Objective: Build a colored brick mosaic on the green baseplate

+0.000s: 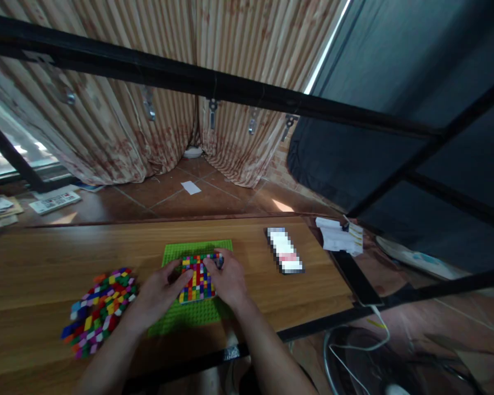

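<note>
A green studded baseplate (197, 248) lies on the wooden table. A block of small multicoloured bricks (197, 280) covers its middle. My left hand (158, 291) rests at the block's left edge, fingers curled against the bricks. At the block's right edge sits my right hand (228, 280), its fingertips pressed together on the bricks at the top right corner. What either hand pinches, if anything, is too small to make out.
A loose pile of coloured bricks (99, 310) lies left of the baseplate. A blurred-out phone-shaped object (285, 250) lies to the right, with folded papers (340, 236) beyond it. Black frame bars (214, 82) cross overhead. A fan (366, 362) stands on the floor at the right.
</note>
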Available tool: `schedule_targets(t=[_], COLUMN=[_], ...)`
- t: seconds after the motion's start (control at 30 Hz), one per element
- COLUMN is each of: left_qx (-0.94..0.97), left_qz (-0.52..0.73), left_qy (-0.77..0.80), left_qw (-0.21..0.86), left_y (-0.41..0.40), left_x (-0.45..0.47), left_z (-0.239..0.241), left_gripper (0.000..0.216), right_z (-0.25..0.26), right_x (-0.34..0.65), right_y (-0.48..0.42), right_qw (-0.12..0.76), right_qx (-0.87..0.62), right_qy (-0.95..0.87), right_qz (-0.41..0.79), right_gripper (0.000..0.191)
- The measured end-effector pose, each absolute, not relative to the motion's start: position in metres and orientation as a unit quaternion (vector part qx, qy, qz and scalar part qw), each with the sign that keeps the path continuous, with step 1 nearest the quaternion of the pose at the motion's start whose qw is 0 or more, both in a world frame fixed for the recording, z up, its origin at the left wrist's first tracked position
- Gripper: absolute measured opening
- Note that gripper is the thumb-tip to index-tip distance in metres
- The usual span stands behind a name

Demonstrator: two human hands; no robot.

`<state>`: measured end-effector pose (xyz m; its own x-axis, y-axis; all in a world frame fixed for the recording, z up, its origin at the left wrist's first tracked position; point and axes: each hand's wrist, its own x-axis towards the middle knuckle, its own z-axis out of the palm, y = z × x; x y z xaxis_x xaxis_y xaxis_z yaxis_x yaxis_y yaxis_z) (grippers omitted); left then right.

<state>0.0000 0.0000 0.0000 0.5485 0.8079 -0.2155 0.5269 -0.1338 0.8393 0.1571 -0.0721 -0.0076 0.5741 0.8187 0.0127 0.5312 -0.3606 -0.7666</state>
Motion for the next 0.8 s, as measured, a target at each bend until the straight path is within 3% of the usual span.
schedule_targets(t=[0.13, 0.33, 0.6, 0.8], left_qx=[0.744, 0.726, 0.77, 0.781], left_qz=[0.144, 0.143, 0.14, 0.113], left_qy=[0.494, 0.499, 0.522, 0.518], left_qw=[0.427, 0.452, 0.339, 0.329], left_y=[-0.001, -0.001, -0.012, -0.013], left_x=[0.007, 0.01, 0.011, 0.011], left_z=[0.002, 0.0, -0.001, -0.001], left_gripper=[0.049, 0.058, 0.064, 0.062], right_z=[-0.011, -0.014, -0.014, -0.013], right_x=[0.156, 0.153, 0.151, 0.15], right_y=[-0.071, -0.071, -0.073, -0.074], right_qw=[0.386, 0.391, 0.392, 0.396], right_qx=[-0.798, -0.801, -0.796, -0.793], right_qy=[-0.418, -0.413, -0.429, -0.433], right_qz=[0.198, 0.185, 0.17, 0.162], right_gripper=[0.038, 0.038, 0.044, 0.042])
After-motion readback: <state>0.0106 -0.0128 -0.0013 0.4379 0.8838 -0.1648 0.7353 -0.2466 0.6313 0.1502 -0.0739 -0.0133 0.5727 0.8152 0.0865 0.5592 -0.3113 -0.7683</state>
